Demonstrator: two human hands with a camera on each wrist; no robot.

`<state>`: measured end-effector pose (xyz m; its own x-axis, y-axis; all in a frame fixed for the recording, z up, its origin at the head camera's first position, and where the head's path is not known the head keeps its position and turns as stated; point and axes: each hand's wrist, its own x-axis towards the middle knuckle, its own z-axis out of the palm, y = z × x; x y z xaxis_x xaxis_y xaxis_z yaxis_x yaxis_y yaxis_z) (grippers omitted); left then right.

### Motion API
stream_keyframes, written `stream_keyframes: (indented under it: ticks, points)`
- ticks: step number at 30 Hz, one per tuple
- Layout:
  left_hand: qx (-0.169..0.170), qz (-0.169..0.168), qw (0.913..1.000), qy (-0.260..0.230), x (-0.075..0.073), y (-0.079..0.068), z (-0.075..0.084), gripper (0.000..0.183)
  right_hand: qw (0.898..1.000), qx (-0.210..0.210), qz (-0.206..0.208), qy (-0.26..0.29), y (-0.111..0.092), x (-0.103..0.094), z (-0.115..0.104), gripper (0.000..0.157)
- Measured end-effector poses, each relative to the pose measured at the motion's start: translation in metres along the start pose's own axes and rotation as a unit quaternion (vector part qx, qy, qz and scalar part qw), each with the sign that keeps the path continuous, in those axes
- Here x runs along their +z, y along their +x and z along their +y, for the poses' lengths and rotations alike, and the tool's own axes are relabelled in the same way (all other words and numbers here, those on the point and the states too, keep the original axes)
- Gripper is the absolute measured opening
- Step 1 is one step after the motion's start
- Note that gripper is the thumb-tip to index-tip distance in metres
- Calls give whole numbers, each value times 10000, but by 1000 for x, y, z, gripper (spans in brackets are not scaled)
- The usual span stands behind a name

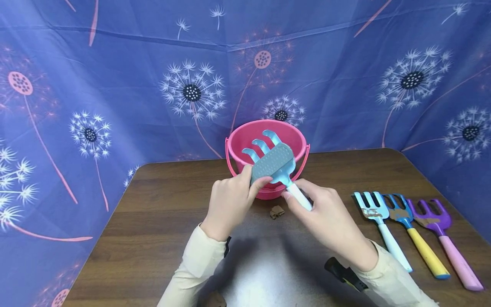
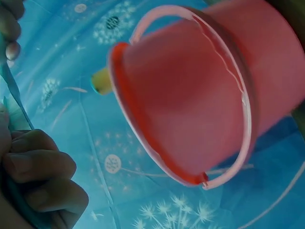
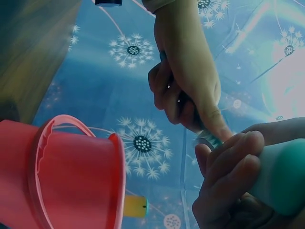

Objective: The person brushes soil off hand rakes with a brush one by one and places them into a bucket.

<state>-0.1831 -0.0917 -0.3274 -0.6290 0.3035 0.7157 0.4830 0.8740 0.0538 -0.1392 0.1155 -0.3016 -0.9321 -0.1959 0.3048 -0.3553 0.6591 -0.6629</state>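
Observation:
My left hand (image 1: 230, 198) grips a grey-blue oblong scrub brush (image 1: 271, 163) with a dotted back, laid across the head of a light blue hand rake (image 1: 284, 174). Three curved tines show beyond it. My right hand (image 1: 327, 211) holds the rake by its pale handle (image 1: 300, 197), thumb and fingers around it. Both hands are above the table, in front of a pink bucket (image 1: 268, 194). Whatever face of the brush meets the rake is hidden. In the left wrist view, a yellow handle end (image 2: 102, 81) juts from the bucket's mouth.
On the right lie a light blue rake (image 1: 385, 226), a blue rake with yellow handle (image 1: 420, 243) and a purple rake with pink handle (image 1: 445, 238), brown smears on their heads. A brown clump (image 1: 277, 212) sits before the bucket. Patterned blue cloth (image 1: 134, 51) hangs behind the wooden table (image 1: 153, 226).

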Motion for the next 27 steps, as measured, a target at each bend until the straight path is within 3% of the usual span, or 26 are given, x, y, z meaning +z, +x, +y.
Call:
stream_keyframes:
  ticks: [9, 17, 24, 27]
  points:
    - [125, 623, 9960, 629, 1, 3, -12, 54, 9998, 71, -199, 31, 1, 0, -1, 17]
    - [-160, 860, 9886, 1223, -1, 4, -17, 53, 9992, 51, -401, -17, 1, 1, -2, 9]
    - [-85, 1349, 9744, 1796, -2, 5, -16, 52, 9956, 404, -734, 424, -1, 0, -3, 22]
    - [-79, 1568, 9744, 1612, -5, 5, -15, 54, 9942, 556, -762, 511, 0, -2, -3, 26]
